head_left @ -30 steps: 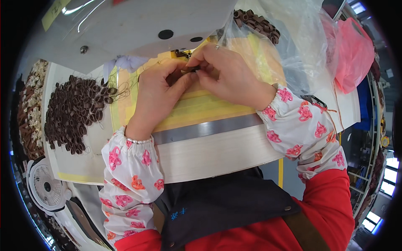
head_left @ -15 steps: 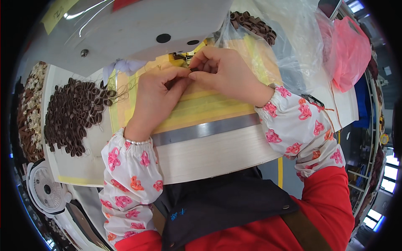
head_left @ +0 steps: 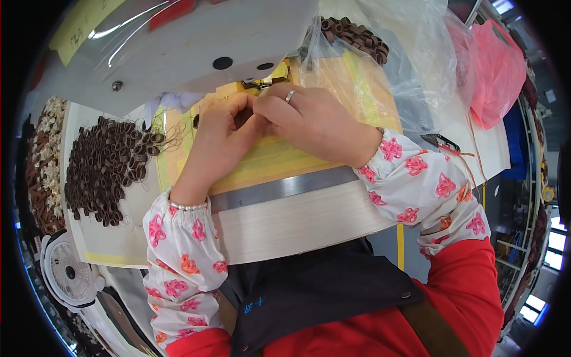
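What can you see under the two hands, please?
Yellow tape on the worktop shows beneath the left hand and right hand; whatever they may hold is covered, so I cannot tell.

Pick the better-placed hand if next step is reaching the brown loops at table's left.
Probably left: the left hand is nearer those brown loops, while the right hand sits farther across.

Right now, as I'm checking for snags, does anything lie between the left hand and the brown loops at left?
Yes, but nothing large: thin loose threads cross the gap between the left hand and the brown loops, and a small dark piece shows right beside the hand.
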The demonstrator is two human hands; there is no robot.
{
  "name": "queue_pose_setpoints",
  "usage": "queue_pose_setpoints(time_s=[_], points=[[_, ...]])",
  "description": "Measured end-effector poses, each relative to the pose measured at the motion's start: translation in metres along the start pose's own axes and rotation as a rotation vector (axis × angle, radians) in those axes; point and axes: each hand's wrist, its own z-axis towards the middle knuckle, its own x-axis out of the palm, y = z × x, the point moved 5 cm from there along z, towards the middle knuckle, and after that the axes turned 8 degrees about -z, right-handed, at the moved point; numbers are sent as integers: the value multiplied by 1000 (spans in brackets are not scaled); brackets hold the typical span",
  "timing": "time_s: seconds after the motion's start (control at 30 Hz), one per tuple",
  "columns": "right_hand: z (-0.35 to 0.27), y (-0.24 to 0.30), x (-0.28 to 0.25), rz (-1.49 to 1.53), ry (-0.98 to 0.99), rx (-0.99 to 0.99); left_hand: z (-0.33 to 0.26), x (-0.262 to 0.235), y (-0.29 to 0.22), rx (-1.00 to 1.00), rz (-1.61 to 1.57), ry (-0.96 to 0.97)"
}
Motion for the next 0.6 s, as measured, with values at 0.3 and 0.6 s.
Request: queue_pose_setpoints(time_s=[0.3, 0.6], points=[[-3, -6, 4, 127, 59, 134, 0, -5, -2, -137, 149, -27], [-7, -38, 12, 361, 57, 545, 0, -8, -3, -6, 177, -205]])
